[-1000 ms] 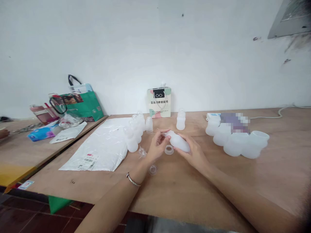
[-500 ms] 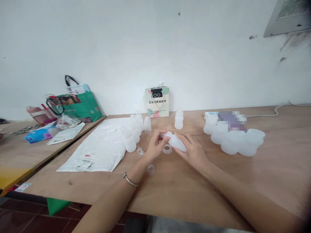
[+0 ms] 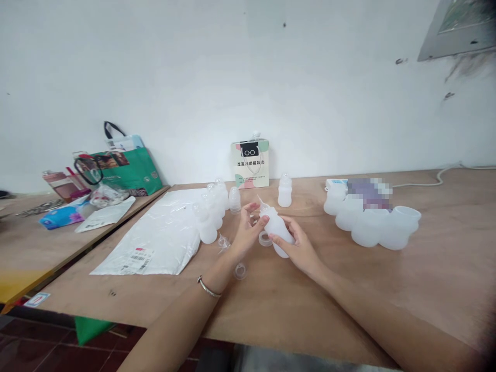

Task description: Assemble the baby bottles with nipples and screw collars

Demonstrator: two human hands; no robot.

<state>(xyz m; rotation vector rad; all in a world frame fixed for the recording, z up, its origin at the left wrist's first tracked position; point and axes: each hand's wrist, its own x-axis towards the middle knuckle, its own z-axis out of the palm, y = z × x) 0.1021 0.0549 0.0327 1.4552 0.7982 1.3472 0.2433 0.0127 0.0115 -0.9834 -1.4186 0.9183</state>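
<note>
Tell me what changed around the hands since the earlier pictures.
The held bottle has swung more upright, its base now lower and nearer the person. A clear pointed piece now shows plainly at its neck. The right hand stays on its body, the left hand at its neck. The loose ring and the lone standing bottle stay put.

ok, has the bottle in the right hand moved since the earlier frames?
Yes: against the loose ring lying beside it, the bottle has swung, its base now further left and lower in the view.
</note>
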